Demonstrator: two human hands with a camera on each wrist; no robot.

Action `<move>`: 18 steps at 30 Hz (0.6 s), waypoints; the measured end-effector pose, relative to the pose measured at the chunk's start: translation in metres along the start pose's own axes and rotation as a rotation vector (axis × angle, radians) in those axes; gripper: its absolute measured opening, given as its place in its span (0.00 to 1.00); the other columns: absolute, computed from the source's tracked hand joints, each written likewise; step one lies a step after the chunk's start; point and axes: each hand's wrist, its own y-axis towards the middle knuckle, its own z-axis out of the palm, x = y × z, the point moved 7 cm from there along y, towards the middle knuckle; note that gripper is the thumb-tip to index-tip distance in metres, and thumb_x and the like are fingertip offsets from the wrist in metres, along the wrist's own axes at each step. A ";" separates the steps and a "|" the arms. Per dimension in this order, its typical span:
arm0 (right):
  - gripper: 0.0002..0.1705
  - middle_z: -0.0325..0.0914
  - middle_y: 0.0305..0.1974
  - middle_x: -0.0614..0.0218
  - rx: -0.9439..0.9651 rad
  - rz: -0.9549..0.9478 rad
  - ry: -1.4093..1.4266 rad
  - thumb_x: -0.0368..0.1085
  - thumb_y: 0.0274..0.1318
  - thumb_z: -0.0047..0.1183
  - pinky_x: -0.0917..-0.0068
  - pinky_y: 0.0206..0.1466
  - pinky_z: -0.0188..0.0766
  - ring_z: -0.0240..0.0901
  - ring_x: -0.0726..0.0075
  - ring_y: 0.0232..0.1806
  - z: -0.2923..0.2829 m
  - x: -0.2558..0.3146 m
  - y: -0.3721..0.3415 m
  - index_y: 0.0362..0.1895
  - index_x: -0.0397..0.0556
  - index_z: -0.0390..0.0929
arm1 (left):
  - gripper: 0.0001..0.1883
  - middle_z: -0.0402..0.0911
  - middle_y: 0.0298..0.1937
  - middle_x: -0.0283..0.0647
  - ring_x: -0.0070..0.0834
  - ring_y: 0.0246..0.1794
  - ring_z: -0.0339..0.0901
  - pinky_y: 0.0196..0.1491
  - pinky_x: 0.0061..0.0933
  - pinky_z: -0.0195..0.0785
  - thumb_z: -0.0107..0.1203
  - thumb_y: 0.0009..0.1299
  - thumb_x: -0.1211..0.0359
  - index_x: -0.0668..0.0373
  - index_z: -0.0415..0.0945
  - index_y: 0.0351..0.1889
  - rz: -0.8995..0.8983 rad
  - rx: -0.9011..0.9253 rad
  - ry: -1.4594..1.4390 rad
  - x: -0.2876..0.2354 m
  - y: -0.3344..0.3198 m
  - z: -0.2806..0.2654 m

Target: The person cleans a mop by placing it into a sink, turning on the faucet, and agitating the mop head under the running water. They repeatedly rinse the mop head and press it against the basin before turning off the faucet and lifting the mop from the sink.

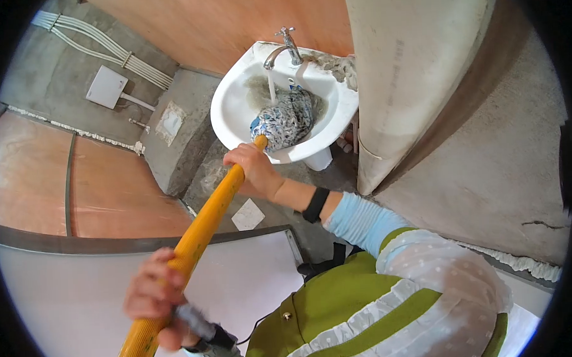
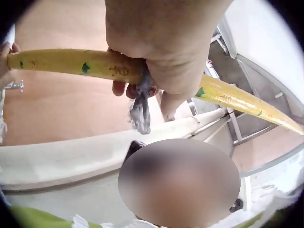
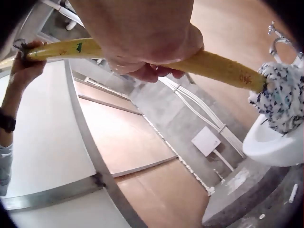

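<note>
A mop with a yellow handle (image 1: 209, 222) slants up to its blue, white and grey cloth head (image 1: 287, 122), which lies in a white sink (image 1: 222, 114). Water runs from the tap (image 1: 288, 49) beside the mop head. The right hand (image 1: 254, 170) grips the handle just below the head; the right wrist view shows this hand (image 3: 147, 38) over the handle. Farther down, at the lower left, the left hand (image 1: 154, 290) is wrapped round the handle, and a grey strip (image 2: 141, 111) hangs by its fingers in the left wrist view.
A thick pale pipe (image 1: 414, 67) stands right of the sink. At its left are a concrete ledge (image 1: 192, 103), a white wall box (image 1: 107, 86) and several thin pipes. A pale panel with a grey edge (image 1: 112, 244) lies below. A loose tile piece (image 1: 248, 215) is on the floor.
</note>
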 end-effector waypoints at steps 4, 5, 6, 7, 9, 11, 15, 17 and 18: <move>0.16 0.68 0.24 0.66 -0.066 -0.020 0.008 0.31 0.22 0.56 0.66 0.37 0.59 0.65 0.60 0.31 -0.010 0.025 -0.004 0.23 0.53 0.67 | 0.14 0.58 0.18 0.28 0.24 0.22 0.57 0.37 0.31 0.54 0.47 0.59 0.55 0.50 0.59 0.21 -0.001 -0.021 -0.097 -0.021 -0.003 -0.014; 0.15 0.68 0.24 0.66 -0.067 -0.032 -0.008 0.31 0.22 0.56 0.66 0.36 0.59 0.65 0.59 0.31 -0.006 0.017 -0.002 0.23 0.53 0.66 | 0.11 0.57 0.17 0.29 0.24 0.21 0.54 0.33 0.29 0.52 0.46 0.59 0.60 0.51 0.59 0.21 0.022 -0.063 -0.111 -0.014 -0.003 -0.012; 0.15 0.68 0.23 0.67 -0.070 -0.048 -0.024 0.31 0.22 0.55 0.66 0.36 0.59 0.65 0.59 0.31 -0.003 0.008 0.000 0.22 0.52 0.66 | 0.11 0.57 0.17 0.29 0.24 0.21 0.54 0.33 0.29 0.52 0.46 0.59 0.60 0.51 0.59 0.21 0.023 -0.066 -0.111 -0.004 0.000 -0.006; 0.15 0.68 0.24 0.66 -0.051 -0.059 -0.028 0.31 0.22 0.55 0.66 0.35 0.59 0.65 0.59 0.31 0.001 -0.004 0.003 0.21 0.53 0.65 | 0.12 0.59 0.17 0.29 0.23 0.19 0.57 0.35 0.29 0.54 0.48 0.58 0.59 0.52 0.58 0.21 -0.025 -0.090 -0.023 0.009 0.003 0.000; 0.14 0.68 0.23 0.66 -0.024 -0.036 -0.013 0.32 0.23 0.55 0.66 0.34 0.59 0.65 0.59 0.30 0.005 -0.009 0.000 0.21 0.53 0.65 | 0.09 0.63 0.14 0.31 0.23 0.15 0.62 0.31 0.29 0.60 0.47 0.57 0.66 0.55 0.59 0.18 0.033 -0.031 0.049 0.020 0.010 0.010; 0.13 0.67 0.22 0.66 -0.060 -0.048 0.048 0.32 0.25 0.55 0.66 0.35 0.59 0.65 0.58 0.30 0.002 -0.003 -0.001 0.21 0.53 0.65 | 0.08 0.64 0.13 0.31 0.24 0.13 0.63 0.26 0.28 0.61 0.45 0.56 0.70 0.56 0.59 0.17 0.154 0.088 -0.072 -0.002 0.006 0.003; 0.13 0.66 0.22 0.66 -0.176 -0.144 0.087 0.33 0.24 0.55 0.67 0.35 0.59 0.64 0.58 0.29 -0.018 0.041 -0.005 0.21 0.53 0.65 | 0.12 0.66 0.11 0.33 0.23 0.09 0.64 0.13 0.20 0.57 0.46 0.58 0.74 0.58 0.62 0.13 0.165 0.641 -0.274 -0.047 0.018 0.018; 0.13 0.66 0.22 0.66 -0.147 -0.123 0.106 0.32 0.23 0.55 0.67 0.35 0.59 0.64 0.58 0.29 -0.010 0.021 0.001 0.21 0.52 0.65 | 0.12 0.66 0.11 0.33 0.23 0.08 0.63 0.13 0.20 0.56 0.50 0.57 0.72 0.58 0.62 0.13 0.222 0.492 -0.266 -0.027 0.023 0.025; 0.14 0.66 0.22 0.66 -0.116 -0.102 0.120 0.32 0.23 0.54 0.67 0.35 0.59 0.64 0.58 0.29 -0.003 0.007 0.005 0.21 0.52 0.65 | 0.13 0.66 0.11 0.33 0.23 0.08 0.63 0.12 0.21 0.55 0.54 0.56 0.70 0.58 0.63 0.13 0.281 0.340 -0.263 -0.016 0.022 0.026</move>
